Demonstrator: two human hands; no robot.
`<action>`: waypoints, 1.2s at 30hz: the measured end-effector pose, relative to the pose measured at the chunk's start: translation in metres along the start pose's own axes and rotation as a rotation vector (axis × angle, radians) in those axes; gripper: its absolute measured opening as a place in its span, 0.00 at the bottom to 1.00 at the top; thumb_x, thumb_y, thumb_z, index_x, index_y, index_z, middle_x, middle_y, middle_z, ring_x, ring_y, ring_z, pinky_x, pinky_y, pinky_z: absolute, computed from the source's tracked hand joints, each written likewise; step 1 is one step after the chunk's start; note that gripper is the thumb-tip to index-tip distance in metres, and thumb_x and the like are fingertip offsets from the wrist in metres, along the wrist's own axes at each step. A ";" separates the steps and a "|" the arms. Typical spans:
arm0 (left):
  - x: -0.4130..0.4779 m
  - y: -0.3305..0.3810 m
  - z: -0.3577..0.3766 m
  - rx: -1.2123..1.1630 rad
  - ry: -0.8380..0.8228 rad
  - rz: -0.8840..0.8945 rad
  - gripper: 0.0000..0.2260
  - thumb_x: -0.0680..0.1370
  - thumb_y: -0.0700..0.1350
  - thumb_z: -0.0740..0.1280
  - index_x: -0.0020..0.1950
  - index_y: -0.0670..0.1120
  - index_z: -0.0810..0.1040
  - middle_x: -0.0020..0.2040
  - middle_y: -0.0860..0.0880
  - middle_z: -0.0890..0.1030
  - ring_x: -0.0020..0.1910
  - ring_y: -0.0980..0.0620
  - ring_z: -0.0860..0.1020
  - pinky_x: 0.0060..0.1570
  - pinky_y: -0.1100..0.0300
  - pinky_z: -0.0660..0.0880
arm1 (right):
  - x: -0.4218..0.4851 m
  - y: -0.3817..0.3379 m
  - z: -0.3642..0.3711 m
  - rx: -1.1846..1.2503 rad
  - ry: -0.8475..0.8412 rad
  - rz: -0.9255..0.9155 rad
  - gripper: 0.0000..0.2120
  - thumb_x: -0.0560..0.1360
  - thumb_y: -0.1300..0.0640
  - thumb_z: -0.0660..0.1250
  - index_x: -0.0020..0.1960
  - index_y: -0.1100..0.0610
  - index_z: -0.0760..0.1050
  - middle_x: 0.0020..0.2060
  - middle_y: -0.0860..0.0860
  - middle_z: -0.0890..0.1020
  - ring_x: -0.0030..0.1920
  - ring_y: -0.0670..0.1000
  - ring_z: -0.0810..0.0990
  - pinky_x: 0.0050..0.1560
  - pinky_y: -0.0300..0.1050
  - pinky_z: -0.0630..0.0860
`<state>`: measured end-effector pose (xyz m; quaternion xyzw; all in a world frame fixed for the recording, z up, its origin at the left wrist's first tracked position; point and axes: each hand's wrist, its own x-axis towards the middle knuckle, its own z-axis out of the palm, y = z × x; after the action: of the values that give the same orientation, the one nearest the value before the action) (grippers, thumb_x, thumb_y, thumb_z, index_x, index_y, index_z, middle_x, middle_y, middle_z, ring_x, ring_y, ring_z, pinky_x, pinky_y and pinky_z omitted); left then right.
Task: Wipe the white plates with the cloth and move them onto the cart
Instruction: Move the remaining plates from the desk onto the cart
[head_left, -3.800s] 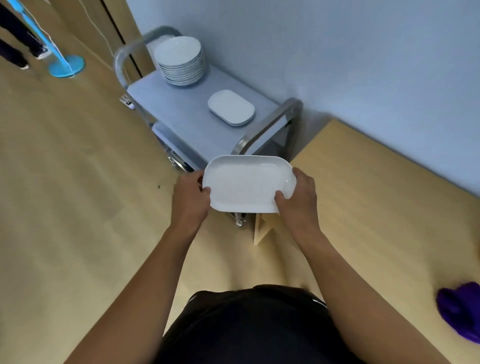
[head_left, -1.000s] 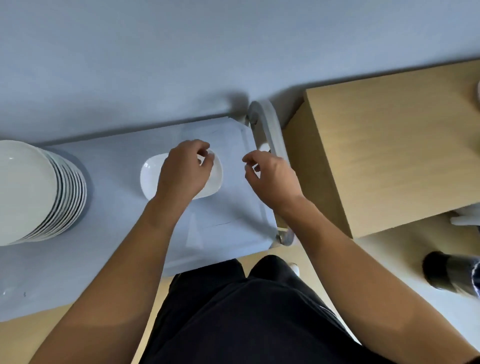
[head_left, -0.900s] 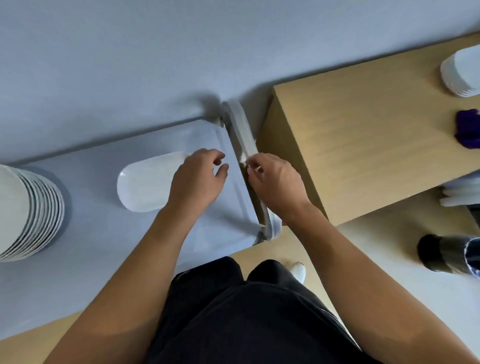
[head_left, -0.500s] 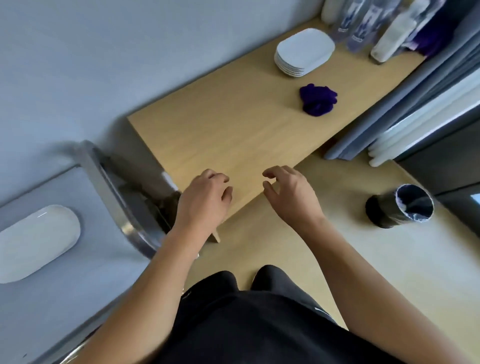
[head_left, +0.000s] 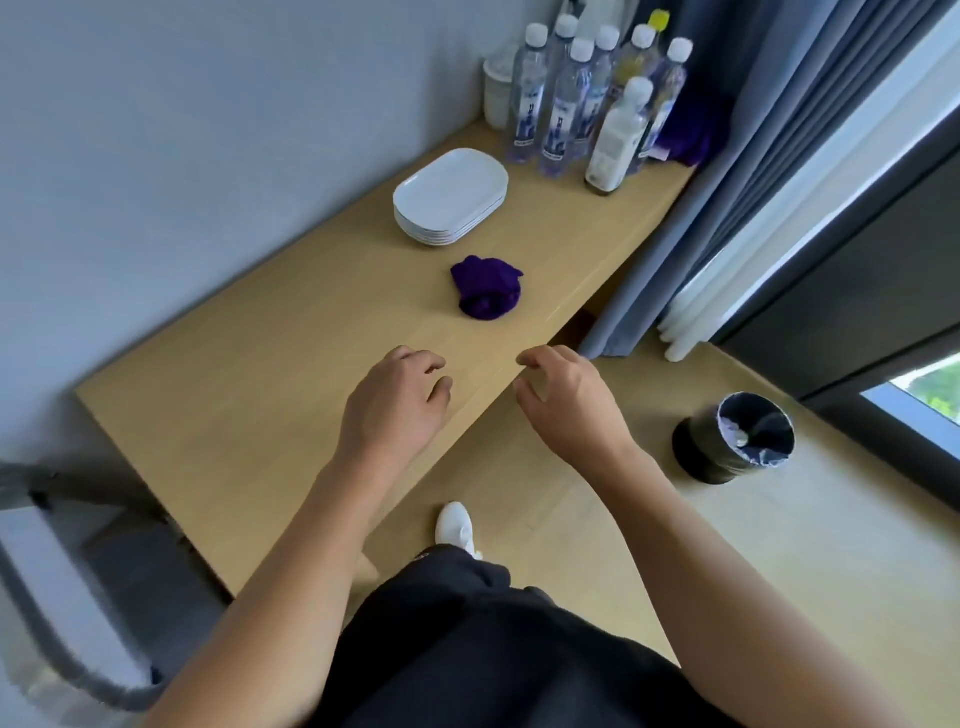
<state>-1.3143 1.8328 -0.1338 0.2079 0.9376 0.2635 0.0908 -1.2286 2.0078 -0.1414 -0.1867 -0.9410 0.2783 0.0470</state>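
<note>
A stack of white rounded-rectangle plates (head_left: 451, 196) sits on the far part of the wooden table (head_left: 270, 374). A crumpled purple cloth (head_left: 487, 287) lies just in front of the stack. My left hand (head_left: 396, 405) hovers over the table's near edge with fingers loosely curled, holding nothing. My right hand (head_left: 571, 397) hangs beside it, past the table's edge, also empty and loosely curled. Both hands are well short of the cloth. Only the grey handle of the cart (head_left: 47, 644) shows at the bottom left; its top surface is out of view.
Several water bottles (head_left: 566, 98) and a white bottle (head_left: 618, 137) stand at the table's far end, against a grey curtain (head_left: 727, 171). A black bin (head_left: 737, 439) stands on the floor to the right. A wall runs along the table's left side.
I set the held plate on the cart, let go, and turned right to the table. The cart's plates have left the view; the plate stack and cloth are now closer.
</note>
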 end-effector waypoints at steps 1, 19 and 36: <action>0.016 0.000 0.002 -0.008 0.016 -0.012 0.13 0.79 0.49 0.66 0.62 0.48 0.79 0.59 0.52 0.78 0.51 0.50 0.79 0.48 0.56 0.75 | 0.015 0.003 -0.001 -0.008 -0.021 -0.008 0.15 0.79 0.53 0.63 0.64 0.54 0.74 0.59 0.50 0.78 0.58 0.52 0.76 0.53 0.48 0.77; 0.243 0.020 0.017 -0.041 0.055 -0.267 0.18 0.79 0.47 0.65 0.68 0.46 0.74 0.64 0.48 0.75 0.57 0.46 0.78 0.54 0.51 0.75 | 0.288 0.030 -0.011 -0.042 -0.229 -0.161 0.19 0.78 0.54 0.65 0.68 0.56 0.71 0.66 0.53 0.73 0.63 0.55 0.73 0.62 0.48 0.72; 0.330 0.031 0.066 -0.133 0.272 -0.874 0.10 0.79 0.42 0.61 0.57 0.39 0.76 0.59 0.42 0.74 0.41 0.47 0.72 0.43 0.58 0.67 | 0.466 0.056 0.013 -0.255 -0.449 -0.327 0.26 0.78 0.56 0.63 0.73 0.60 0.62 0.71 0.57 0.64 0.67 0.61 0.66 0.64 0.50 0.66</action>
<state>-1.5815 2.0316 -0.1937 -0.2496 0.9217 0.2852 0.0826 -1.6443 2.2213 -0.1897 0.0290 -0.9727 0.1811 -0.1419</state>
